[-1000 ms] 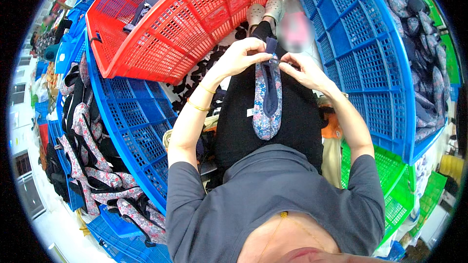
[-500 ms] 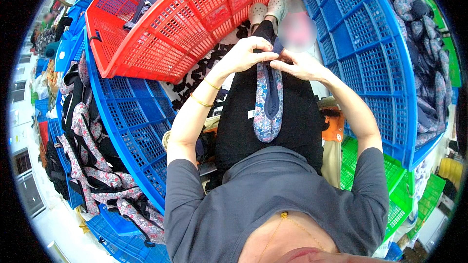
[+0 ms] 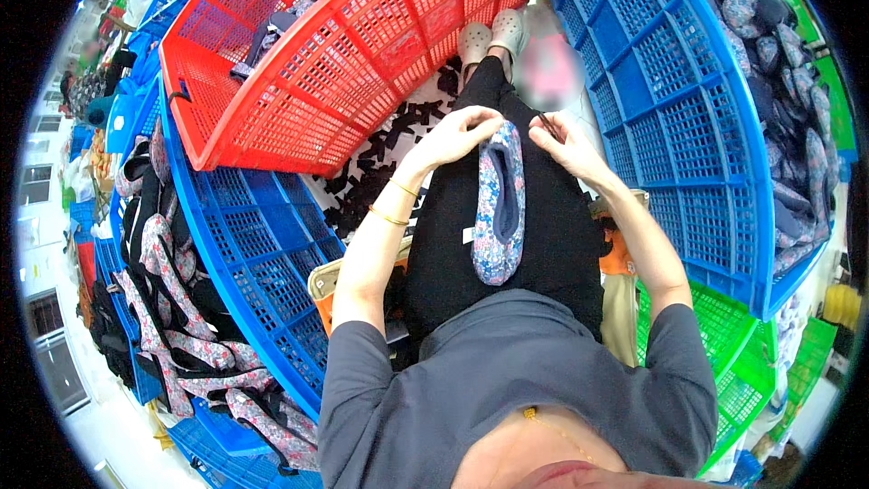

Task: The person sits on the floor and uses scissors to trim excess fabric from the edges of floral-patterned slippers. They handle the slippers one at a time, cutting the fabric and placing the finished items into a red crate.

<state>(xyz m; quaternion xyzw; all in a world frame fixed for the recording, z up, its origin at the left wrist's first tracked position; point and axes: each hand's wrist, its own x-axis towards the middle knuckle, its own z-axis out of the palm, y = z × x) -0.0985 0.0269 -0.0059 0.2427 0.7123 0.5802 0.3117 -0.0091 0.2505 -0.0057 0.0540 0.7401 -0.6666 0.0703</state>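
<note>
A floral blue-and-pink fabric slipper [image 3: 487, 217] with a dark navy lining lies lengthwise over my black-clad lap, its opening facing up. A small white tag sticks out from its left side. My left hand [image 3: 457, 136] pinches the slipper's far end between thumb and fingers. To the right and apart from the slipper, my right hand [image 3: 572, 149] is closed on a small, thin dark piece [image 3: 549, 124]; its exact kind is too small to make out.
A red crate [image 3: 362, 63] with dark fabric pieces stands ahead on the left. Blue crates [image 3: 262, 244] flank me, holding floral slippers [image 3: 195, 349] on the left and more [image 3: 792, 127] on the right. Black scraps [image 3: 389, 140] litter the floor. A green crate [image 3: 706, 335] sits at lower right.
My hands have come apart: the right moved right, away from the slipper, with the dark piece. The slipper's far end now shows, rounded, and the dark flap there is no longer seen.
</note>
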